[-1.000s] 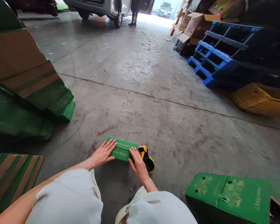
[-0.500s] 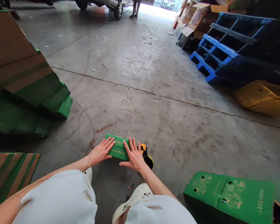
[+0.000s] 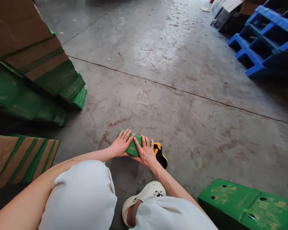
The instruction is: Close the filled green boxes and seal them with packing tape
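Between my knees, on the concrete floor, is a small green cardboard box (image 3: 132, 149) with gold lettering on its top. My left hand (image 3: 122, 143) lies on the box's left part with fingers stretched out. Flat on its right part rests my right hand (image 3: 145, 150), its fingers spread. The two hands almost meet and cover much of the top. Just right of my right hand, a yellow and black tape dispenser (image 3: 160, 156) stands on the floor, partly hidden by that hand.
Stacked green and brown cartons (image 3: 60, 68) rise at the left, with flattened striped cardboard (image 3: 26, 159) below them. A green carton (image 3: 249, 204) with holes stands at the lower right. Blue pallets (image 3: 266, 41) are at the upper right. My white clog (image 3: 146, 195) is close to the box.
The view has tilted down and turned left. My left hand has slid inward over the box, closer to my right hand. The box and tape dispenser appear to stay in place.
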The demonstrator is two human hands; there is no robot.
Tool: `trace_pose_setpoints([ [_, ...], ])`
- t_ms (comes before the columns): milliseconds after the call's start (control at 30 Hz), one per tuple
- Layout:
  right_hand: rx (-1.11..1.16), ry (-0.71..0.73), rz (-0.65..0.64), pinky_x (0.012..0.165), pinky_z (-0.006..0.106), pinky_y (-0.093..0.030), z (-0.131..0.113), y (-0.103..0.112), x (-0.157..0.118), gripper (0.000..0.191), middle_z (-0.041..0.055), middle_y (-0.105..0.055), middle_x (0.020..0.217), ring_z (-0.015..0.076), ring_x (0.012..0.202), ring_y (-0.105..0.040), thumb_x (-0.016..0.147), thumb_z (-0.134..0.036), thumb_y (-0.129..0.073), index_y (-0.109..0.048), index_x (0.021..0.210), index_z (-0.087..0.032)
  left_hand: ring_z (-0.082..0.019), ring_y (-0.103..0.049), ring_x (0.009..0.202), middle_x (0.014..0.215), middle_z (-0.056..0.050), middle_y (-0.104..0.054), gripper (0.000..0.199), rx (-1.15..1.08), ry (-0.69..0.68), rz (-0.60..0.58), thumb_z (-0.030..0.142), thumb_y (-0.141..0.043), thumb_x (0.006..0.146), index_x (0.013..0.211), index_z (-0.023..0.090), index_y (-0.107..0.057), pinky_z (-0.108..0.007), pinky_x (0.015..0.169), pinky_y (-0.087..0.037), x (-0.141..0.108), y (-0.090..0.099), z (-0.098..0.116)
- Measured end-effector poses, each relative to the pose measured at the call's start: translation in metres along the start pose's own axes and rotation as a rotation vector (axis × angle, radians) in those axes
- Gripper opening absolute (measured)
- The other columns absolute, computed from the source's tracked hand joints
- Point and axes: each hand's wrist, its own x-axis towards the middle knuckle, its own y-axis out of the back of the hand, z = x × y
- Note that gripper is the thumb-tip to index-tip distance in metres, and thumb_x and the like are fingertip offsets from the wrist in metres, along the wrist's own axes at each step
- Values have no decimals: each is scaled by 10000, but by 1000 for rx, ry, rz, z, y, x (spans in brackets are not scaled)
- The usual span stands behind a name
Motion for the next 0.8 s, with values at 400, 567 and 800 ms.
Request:
trace_pose_setpoints([
  [400, 218, -635, 454, 1089, 548, -452, 44, -9, -66, 659, 263, -645, 1340, 376, 1275, -585, 1026, -651, -399, -632, 1327, -114, -466, -2, 1632, 1748, -319, -46, 1226, -22, -64, -16, 573, -791, 829, 1696, 90, -73, -632, 1305, -91, -5, -1, -11],
  [567, 262, -910, 226, 829, 445, -540, 54, -38, -119, 649, 183, -744, 938, 332, 895, -711, 951, -779, -381, -684, 930, -206, -458, 30, 1630, 1748, -311, 12, 1206, -54, -79, 6, 556, -787, 845, 1699, 104, -67, -631, 1309, -95, -9, -6, -14],
  [800, 201, -853, 189, 855, 489, -544, 41, -70, -97, 471, 202, -716, 895, 369, 966, -719, 907, -727, -493, -536, 849, -261, -426, 37, 1635, 1760, -275, 12, 1170, -54, -89, 32, 549, -777, 865, 1703, 127, -78, -605, 1322, -99, -13, -10, -15],
])
